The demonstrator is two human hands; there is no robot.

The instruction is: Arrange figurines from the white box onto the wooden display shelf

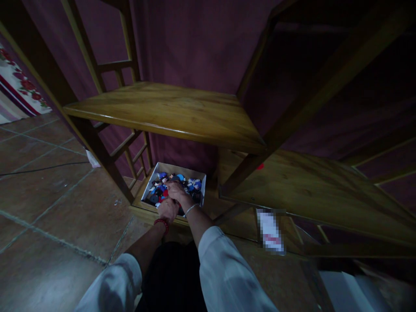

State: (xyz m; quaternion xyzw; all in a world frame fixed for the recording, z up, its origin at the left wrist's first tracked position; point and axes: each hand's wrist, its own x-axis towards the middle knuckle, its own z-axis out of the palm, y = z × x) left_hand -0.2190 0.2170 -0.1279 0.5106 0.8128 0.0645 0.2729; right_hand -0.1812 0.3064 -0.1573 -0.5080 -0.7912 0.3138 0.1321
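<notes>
A shallow white box [204,190] stands on the low wooden shelf, filled with many small figurines [195,184] in blue, black, white and red. My right hand [176,190] reaches over the middle of the box, its fingers pointing down among the figurines, so their tips are hidden. Just in front of it, at the box's near edge, my left hand [168,209] has its fingers curled. What it holds, if anything, cannot be made out. Something red [166,193] shows between the two hands and the figurines.
A wooden shelf board [169,112] overhangs the box, with slanting posts on both sides. Another board [308,186] extends right. A blurred white packet [271,232] lies lower right. A dark cable [45,167] crosses the tiled floor [58,225].
</notes>
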